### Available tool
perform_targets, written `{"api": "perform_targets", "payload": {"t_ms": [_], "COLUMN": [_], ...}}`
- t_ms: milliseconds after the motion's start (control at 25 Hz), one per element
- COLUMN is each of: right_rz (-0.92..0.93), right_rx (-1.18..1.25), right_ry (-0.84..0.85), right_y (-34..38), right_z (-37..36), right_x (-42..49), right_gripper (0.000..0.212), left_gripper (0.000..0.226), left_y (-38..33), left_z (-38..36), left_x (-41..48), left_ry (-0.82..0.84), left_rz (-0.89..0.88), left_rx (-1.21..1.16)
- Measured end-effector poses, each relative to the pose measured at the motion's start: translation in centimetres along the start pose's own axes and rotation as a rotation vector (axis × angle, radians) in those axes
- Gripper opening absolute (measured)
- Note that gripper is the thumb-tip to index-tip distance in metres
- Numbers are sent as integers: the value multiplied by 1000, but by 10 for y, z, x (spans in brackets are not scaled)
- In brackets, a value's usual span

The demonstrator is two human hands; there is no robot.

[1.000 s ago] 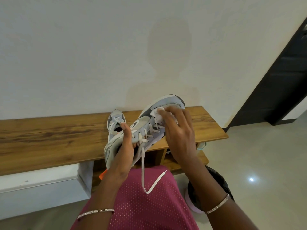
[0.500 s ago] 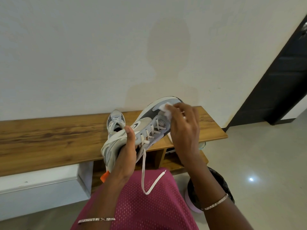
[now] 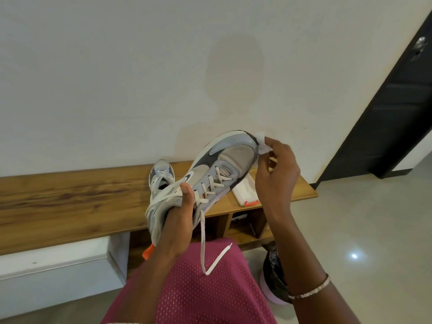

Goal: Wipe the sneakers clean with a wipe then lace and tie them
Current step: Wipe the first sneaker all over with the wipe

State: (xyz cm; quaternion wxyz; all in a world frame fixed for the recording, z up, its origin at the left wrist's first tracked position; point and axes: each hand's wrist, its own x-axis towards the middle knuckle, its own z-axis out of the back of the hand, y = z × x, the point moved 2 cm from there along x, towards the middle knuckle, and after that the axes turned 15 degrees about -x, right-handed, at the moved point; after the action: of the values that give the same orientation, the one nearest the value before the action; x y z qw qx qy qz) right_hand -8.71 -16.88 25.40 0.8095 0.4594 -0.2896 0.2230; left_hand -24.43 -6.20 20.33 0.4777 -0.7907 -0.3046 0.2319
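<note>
white wipe [image 3: 263, 143], folded small, is now pinched between the thumb and fingertips of the right hand [image 3: 275, 174], right against the toe tip of the held sneaker [image 3: 224, 164], up above the right end of the bench [image 3: 70, 202]. a second ago that hand had the wipe further back, near the top of the lacing. it has since worked forward over the toe box to the front edge, and the shoe has been tipped so the toe points higher. my read is that the upper of this shoe is close to done, with the toe rim and sole edge next and tying still to come.

the left hand [image 3: 180, 220] grips the sneaker around the heel end, in front of the bench, thumb laid up along its side. a loose lace [image 3: 203, 242] hangs from it over the pink mesh lap [image 3: 198, 288] and could swing into the wiping.

the second sneaker [image 3: 161, 176] sits on the bench top behind the left hand, touched by neither hand. a flat white wipe pack [image 3: 245, 190] with an orange tab lies on the bench near its right end, under the raised toe. a bin with a dark liner [image 3: 273, 277] stands on the floor in front of that same end.
</note>
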Motion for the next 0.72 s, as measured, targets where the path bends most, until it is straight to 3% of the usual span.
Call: {"api": "perform_targets", "payload": {"t_ms": [160, 320, 440, 640, 720], "right_rz": [135, 318, 500, 284, 310], "right_rx": [-111, -228, -322, -280, -295], "right_ry": [-30, -14, 78, 70, 27], "right_y": [4, 15, 20, 0, 13], "right_z": [-1, -1, 0, 8, 6], "right_x": [-1, -6, -3, 13, 5], "right_gripper": [31, 31, 30, 36, 34], "left_gripper": [59, 110, 120, 126, 122], "left_y": [-3, 3, 8, 13, 15], "left_z": [7, 10, 13, 17, 15], "left_x": [4, 5, 3, 6, 6], "left_ry": [31, 80, 52, 45, 66], "left_rz": [-88, -163, -203, -195, -210], "left_rx": [137, 412, 470, 479, 489]}}
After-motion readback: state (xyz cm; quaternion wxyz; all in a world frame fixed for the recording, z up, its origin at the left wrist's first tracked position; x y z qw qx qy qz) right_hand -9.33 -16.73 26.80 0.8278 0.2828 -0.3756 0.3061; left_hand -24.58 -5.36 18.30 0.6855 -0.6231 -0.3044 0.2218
